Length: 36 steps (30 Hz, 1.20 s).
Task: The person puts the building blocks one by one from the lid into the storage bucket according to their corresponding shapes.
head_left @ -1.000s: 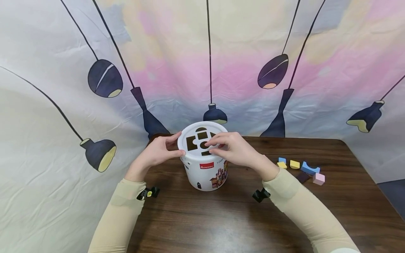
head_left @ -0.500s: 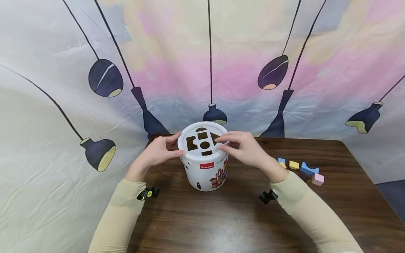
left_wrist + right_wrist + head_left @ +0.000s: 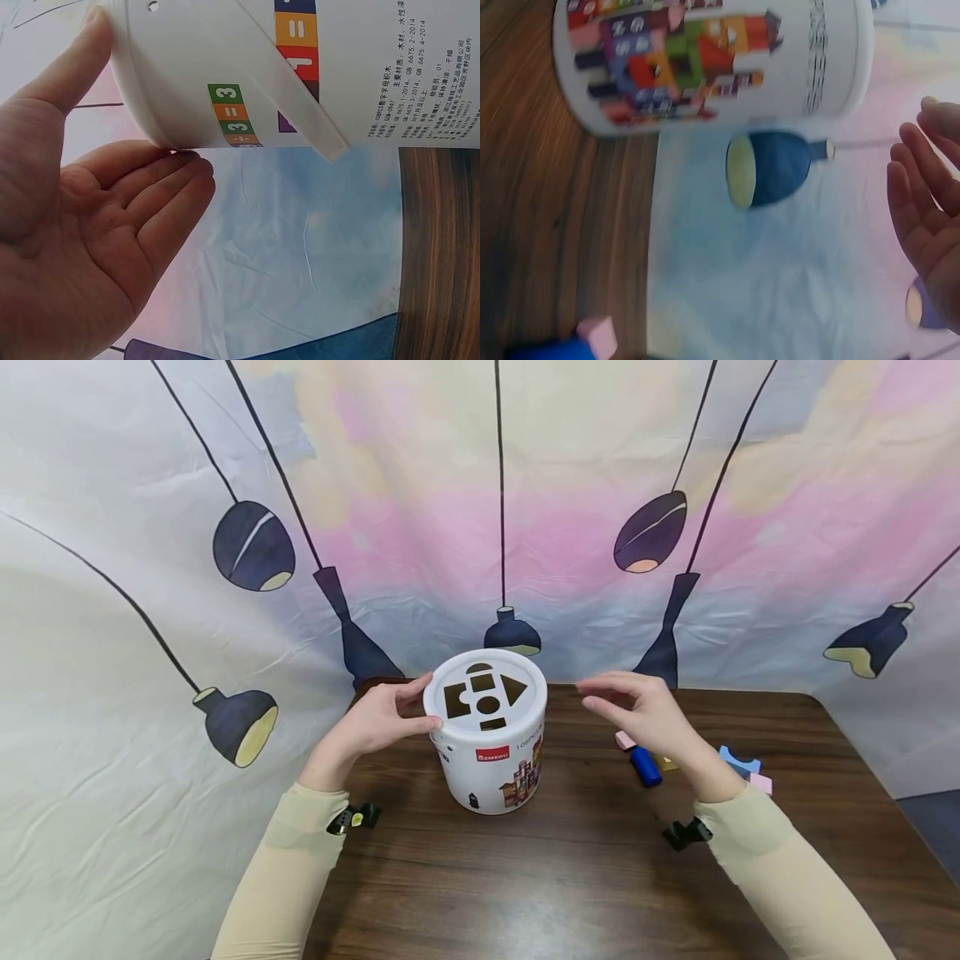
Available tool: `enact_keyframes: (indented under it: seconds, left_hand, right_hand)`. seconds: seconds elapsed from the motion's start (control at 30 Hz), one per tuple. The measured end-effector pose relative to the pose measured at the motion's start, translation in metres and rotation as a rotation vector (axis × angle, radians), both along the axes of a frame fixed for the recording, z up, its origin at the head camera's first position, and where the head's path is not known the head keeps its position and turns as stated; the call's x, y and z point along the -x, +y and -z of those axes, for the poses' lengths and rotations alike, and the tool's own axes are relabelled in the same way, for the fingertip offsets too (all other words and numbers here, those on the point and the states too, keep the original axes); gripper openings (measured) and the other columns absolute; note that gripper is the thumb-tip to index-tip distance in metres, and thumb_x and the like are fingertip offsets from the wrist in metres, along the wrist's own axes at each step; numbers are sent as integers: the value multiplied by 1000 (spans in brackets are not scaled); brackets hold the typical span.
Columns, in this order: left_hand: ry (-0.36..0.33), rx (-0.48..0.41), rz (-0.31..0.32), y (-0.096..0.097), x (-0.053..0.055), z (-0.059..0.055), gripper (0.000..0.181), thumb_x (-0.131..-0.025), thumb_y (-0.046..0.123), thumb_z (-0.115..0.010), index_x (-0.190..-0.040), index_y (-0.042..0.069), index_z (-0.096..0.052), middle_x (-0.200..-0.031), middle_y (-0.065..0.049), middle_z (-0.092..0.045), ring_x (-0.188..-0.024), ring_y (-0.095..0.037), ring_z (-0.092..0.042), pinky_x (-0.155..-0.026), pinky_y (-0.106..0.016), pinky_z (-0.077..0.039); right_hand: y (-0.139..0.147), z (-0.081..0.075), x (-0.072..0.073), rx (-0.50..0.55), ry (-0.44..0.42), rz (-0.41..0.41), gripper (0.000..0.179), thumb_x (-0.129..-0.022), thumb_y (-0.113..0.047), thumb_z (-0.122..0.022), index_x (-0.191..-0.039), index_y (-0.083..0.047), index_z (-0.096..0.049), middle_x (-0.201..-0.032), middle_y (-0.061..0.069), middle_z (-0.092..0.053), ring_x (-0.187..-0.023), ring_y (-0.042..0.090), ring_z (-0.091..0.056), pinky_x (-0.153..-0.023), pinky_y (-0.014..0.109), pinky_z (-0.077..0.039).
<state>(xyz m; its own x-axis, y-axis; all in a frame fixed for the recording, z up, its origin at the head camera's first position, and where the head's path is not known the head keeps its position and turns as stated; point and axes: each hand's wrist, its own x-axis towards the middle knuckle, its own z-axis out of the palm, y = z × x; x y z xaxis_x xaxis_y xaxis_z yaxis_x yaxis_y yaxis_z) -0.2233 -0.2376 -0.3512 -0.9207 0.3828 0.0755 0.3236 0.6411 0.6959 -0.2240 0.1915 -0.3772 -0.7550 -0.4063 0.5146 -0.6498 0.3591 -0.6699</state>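
Observation:
A white bucket (image 3: 480, 777) with printed block pictures stands upright on the table, its white lid (image 3: 459, 675) pierced by several shaped holes. At the rim's left side is my left hand (image 3: 378, 718). The left wrist view shows this hand's (image 3: 97, 217) fingers nearly straight and touching the rim, with the thumb on the rim's other side. My right hand (image 3: 648, 714) hovers in the air right of the bucket, fingers loosely bent and nothing between them. Below that hand lie a blue cylinder block (image 3: 646, 767) and a pink block (image 3: 624, 740).
Farther right on the brown wooden table (image 3: 480, 877) lie a blue arch block (image 3: 740, 762), another pink block (image 3: 761, 783) and a yellow block (image 3: 665, 763), partly hidden by the right arm. Behind the table hangs a cloth (image 3: 420, 485) printed with lamps.
My right hand has moved right, off the lid and away from the bucket, uncovering the triangular hole and the blue cylinder block. My left hand has stayed at the rim.

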Motion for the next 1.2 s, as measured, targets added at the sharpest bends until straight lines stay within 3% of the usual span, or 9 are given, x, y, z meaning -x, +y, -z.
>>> enact_keyframes:
  seconds: [0.47,0.67,1.2]
  left_hand:
    - [-9,2,-8,1,-2,-1,91,-91,39,-89,-163,10,-42,-160,-12,-51,-141,-27,-56,-111,-50,-51]
    - [-12,-5,-3,1,-2,-1,90,-91,38,-88,-164,10,-42,-161,-12,-50,-142,-27,-55,-110,-50,-51]
    - [-2,-9,9,1,0,0,90,-92,37,-88,-163,7,-42,-162,-12,-48,-145,-26,-52,-112,-49,-49]
  right_hand:
    - [68,38,0,-124,-180,181,32,-107,-28,-70,-136,-14,-76,-131,6,-74,-107,5,-68,-84,18,-56]
    - [87,53,-2,-184,-245,220,35,-108,-30,-69,-137,-12,-75,-133,10,-73,-103,15,-72,-79,23,-57]
    - [96,106,-17,-253,-315,283,37,-101,-21,-79,-133,-4,-75,-118,15,-77,-104,32,-73,-77,29,-60]
